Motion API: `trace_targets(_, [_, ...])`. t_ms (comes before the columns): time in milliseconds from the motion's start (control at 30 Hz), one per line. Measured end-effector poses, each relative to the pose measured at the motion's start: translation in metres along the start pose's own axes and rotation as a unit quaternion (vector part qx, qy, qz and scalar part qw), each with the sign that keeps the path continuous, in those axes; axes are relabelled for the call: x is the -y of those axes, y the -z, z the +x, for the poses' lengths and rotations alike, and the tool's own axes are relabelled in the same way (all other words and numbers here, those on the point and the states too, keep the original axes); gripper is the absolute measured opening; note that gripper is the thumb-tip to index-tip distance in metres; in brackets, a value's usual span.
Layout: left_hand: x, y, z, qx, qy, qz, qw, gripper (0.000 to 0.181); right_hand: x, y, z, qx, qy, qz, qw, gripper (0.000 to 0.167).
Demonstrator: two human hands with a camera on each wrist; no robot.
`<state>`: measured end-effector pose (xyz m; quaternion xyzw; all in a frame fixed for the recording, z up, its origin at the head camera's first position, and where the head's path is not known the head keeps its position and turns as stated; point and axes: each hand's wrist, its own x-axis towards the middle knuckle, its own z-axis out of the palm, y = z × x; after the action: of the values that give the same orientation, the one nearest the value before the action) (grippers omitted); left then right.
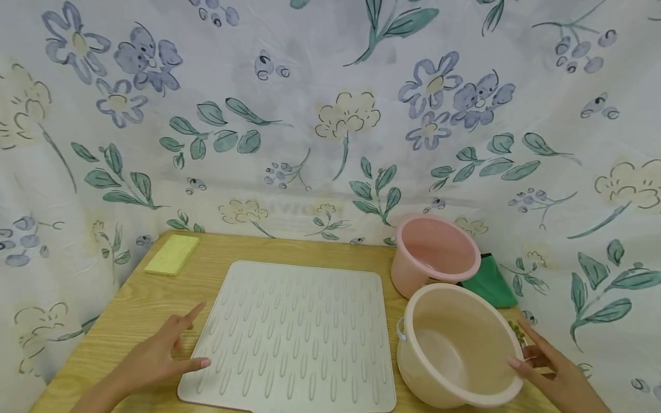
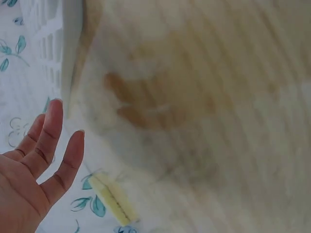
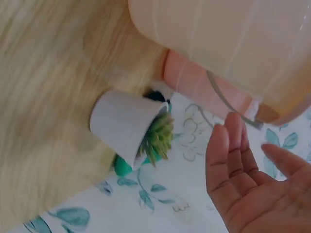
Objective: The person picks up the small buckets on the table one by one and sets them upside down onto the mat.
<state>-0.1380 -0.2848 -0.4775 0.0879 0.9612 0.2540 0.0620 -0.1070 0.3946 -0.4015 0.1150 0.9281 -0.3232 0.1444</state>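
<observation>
A white rectangular plastic drainer tray [image 1: 294, 338] with rows of raised oblong ridges lies at the middle front of the table. Beside its left edge is my left hand [image 1: 160, 353], fingers and thumb spread, holding nothing. In the left wrist view, a white slotted plastic side [image 2: 53, 48] rises past the fingertips. A cream bucket [image 1: 420, 367] with a handle stands right of the tray, its inside bare. At its right rim hovers my right hand [image 1: 549, 367], thumb near the rim and fingers outside; whether the thumb touches it I cannot tell.
Behind the cream bucket stands a pink bucket [image 1: 410, 269], with a green cloth [image 1: 490, 284] beside it. A small white pot [image 3: 121, 126] holding a green plant sits by my right hand. A yellow sponge-like block [image 1: 172, 255] lies at back left. Floral curtain [image 1: 289, 143] surrounds the table.
</observation>
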Motion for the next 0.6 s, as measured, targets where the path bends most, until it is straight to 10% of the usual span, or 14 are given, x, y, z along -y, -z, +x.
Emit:
trace_targets(233, [0.004,-0.013,-0.003,-0.02,0.011,0.033,0.9992,0.101,-0.017,-0.012,-0.002,0.064,0.055,0.206,0.9749,0.074])
trace_targets(600, [0.01,-0.017,-0.004,-0.024,-0.01,0.015,0.9996,0.08,-0.013,-0.03,-0.006,0.032,-0.068,0.337,0.9385,0.091])
